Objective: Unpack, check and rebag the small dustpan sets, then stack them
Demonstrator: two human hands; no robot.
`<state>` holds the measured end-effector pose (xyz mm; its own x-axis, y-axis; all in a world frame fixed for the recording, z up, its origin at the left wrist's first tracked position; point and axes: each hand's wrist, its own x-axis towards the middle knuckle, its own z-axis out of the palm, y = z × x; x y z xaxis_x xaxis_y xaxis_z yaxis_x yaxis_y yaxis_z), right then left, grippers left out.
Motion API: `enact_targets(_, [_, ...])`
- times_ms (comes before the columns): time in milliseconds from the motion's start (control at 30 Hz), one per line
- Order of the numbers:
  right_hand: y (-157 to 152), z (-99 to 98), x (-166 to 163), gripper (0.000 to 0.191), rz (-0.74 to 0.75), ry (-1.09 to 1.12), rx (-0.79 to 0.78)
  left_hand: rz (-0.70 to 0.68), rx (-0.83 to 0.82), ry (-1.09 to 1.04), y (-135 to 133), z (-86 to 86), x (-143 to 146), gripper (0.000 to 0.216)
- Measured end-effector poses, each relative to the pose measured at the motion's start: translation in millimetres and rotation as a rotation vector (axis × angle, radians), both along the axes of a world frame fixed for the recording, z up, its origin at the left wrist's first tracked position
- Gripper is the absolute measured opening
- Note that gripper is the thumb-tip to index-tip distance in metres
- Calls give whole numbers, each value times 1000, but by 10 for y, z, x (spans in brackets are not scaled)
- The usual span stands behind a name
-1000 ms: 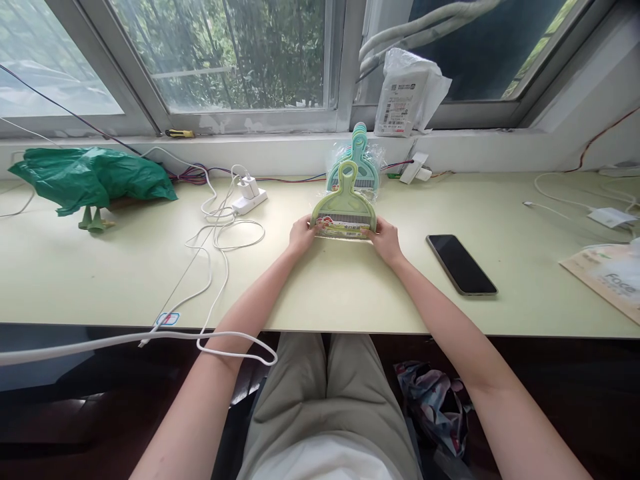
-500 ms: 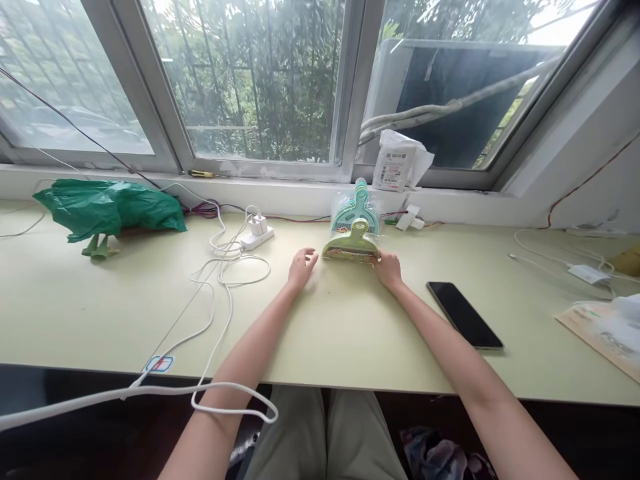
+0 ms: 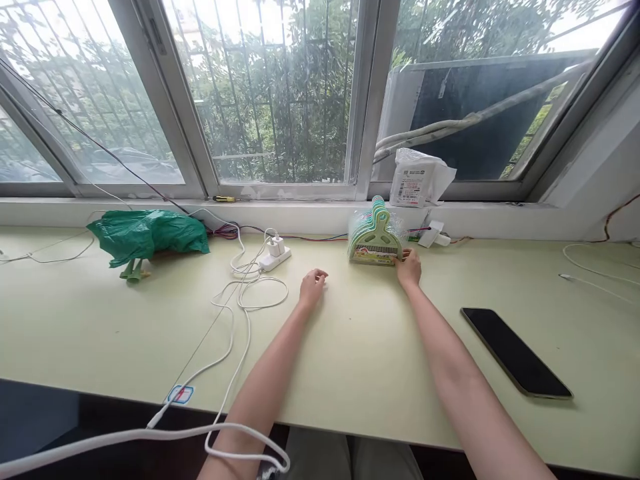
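Observation:
A stack of small plastic dustpan sets (image 3: 375,239) in clear wrap stands near the back of the pale green table (image 3: 350,340); the front one is light green with a label, teal and pink ones show behind. My right hand (image 3: 410,269) grips the front set's lower right corner with curled fingers. My left hand (image 3: 313,285) rests on the table a little left of the stack, fingers loosely apart, holding nothing.
A black phone (image 3: 515,352) lies at the right. White charger cables (image 3: 240,300) and a power strip (image 3: 274,255) sit left of centre. A green plastic bag (image 3: 147,232) lies far left. A white packet (image 3: 417,179) stands on the window sill.
My left hand let go of the front dustpan set and moved left onto the table. The right hand pushed the set back against the stack. The camera tilted up.

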<state>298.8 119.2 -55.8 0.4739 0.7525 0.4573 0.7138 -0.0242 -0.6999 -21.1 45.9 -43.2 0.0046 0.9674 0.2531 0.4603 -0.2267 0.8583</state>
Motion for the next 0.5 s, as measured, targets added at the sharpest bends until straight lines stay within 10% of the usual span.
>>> enact_targets(500, [-100,-33,-3,29,46,-3,35,-53,-10,111,-106,34,95,23])
